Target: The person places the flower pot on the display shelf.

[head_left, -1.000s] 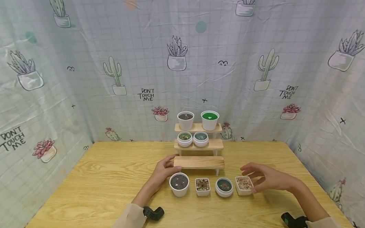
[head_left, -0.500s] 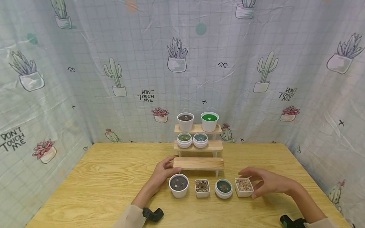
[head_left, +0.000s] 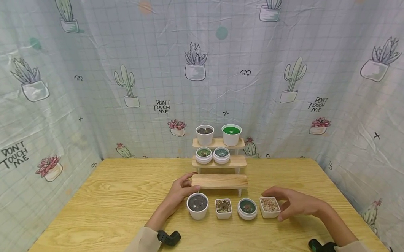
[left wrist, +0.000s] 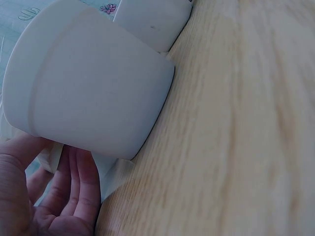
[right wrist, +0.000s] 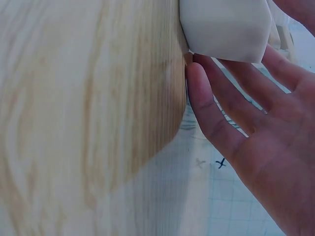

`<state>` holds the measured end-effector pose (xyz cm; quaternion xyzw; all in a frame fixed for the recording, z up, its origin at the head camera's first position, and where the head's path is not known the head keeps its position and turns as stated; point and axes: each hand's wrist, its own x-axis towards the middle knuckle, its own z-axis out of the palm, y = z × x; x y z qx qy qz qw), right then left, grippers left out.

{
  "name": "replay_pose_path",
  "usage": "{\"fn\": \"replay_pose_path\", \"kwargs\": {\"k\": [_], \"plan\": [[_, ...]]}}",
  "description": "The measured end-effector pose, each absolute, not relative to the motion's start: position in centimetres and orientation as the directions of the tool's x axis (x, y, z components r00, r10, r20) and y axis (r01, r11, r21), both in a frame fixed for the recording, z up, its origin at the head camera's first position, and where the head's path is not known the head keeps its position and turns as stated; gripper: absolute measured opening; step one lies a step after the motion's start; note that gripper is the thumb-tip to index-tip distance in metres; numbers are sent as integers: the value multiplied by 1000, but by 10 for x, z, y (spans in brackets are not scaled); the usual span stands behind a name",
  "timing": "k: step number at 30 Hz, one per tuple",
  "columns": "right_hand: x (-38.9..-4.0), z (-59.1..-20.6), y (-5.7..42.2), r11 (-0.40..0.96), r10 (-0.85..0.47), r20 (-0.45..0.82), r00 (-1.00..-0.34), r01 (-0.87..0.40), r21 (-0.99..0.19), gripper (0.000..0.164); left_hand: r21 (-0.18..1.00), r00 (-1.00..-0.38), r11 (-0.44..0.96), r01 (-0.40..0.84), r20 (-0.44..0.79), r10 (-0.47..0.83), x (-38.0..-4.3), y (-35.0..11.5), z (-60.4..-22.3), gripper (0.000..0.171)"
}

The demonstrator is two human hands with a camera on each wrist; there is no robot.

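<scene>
In the head view my left hand (head_left: 179,191) grips the left end of the lowest shelf of a three-tier wooden stand (head_left: 220,181), thumb in front and fingers behind. Just before that hand stands a round white pot with dark grey fill (head_left: 197,205), which looms large in the left wrist view. My right hand (head_left: 296,203) is spread around the right side of a square white pot of pale pebbles (head_left: 270,206). Its thumb lies at the pot's front corner, the index finger behind it. The right wrist view has the fingers (right wrist: 202,88) fairly straight beside the pot's wall.
Between those pots stand a square pot of brown pebbles (head_left: 223,208) and a low round pot with dark green fill (head_left: 247,209). Two low round pots occupy the middle shelf (head_left: 238,161). On the top shelf are a grey-filled cup (head_left: 205,135) and a green-filled cup (head_left: 231,135). A patterned curtain encloses the table.
My right hand has shifted slightly left and toward me, its thumb and index finger coming closer around the square pebble pot. The left hand keeps its hold on the stand; the pots stay put.
</scene>
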<state>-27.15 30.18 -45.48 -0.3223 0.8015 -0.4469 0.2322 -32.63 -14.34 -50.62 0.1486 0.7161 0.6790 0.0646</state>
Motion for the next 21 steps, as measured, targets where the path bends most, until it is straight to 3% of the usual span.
{"fn": "replay_pose_path", "kwargs": {"k": [21], "plan": [[-270, -457, 294, 475, -687, -93, -721, -349, -808, 71, 993, -949, 17, 114, 104, 299, -327, -143, -508, 69]]}}
